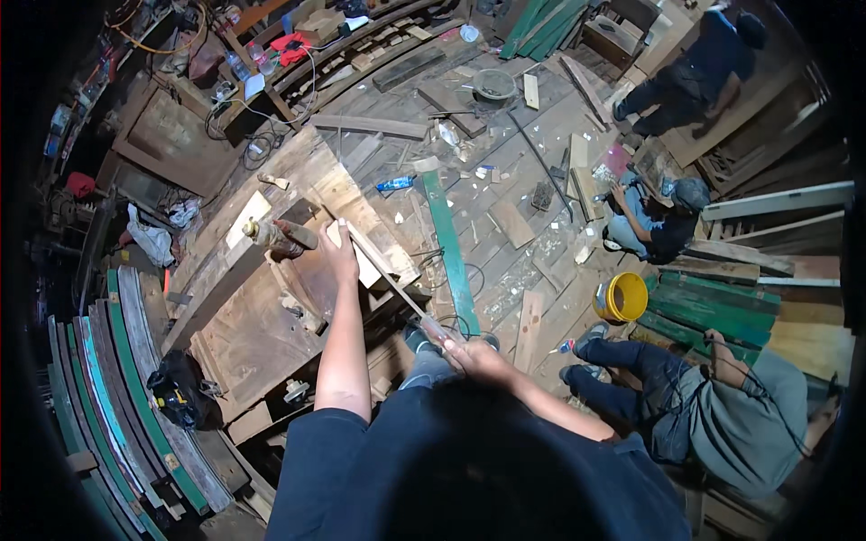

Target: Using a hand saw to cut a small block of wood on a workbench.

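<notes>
A long, thin wooden strip (383, 266) slants from the workbench edge toward my body. My left hand (341, 255) has its fingers closed around the strip's far end, beside a pale wood piece (366, 269). Near my waist, my right hand (480, 359) is closed on a pale grey, flat-looking piece (437, 330) at the strip's near end; its exact kind is unclear. Left of my left hand, a bottle with a yellowish top (262, 233) stands by a thick wooden beam (216, 287). The workbench (257, 338) lies under my left arm.
A green board (451, 252) and scrap wood lie on the floor ahead. A yellow bucket (621, 298) stands at right, near a seated person (740, 415). Another person crouches (663, 216); a third (699, 77) bends at far right. Stacked planks (135, 388) line the left.
</notes>
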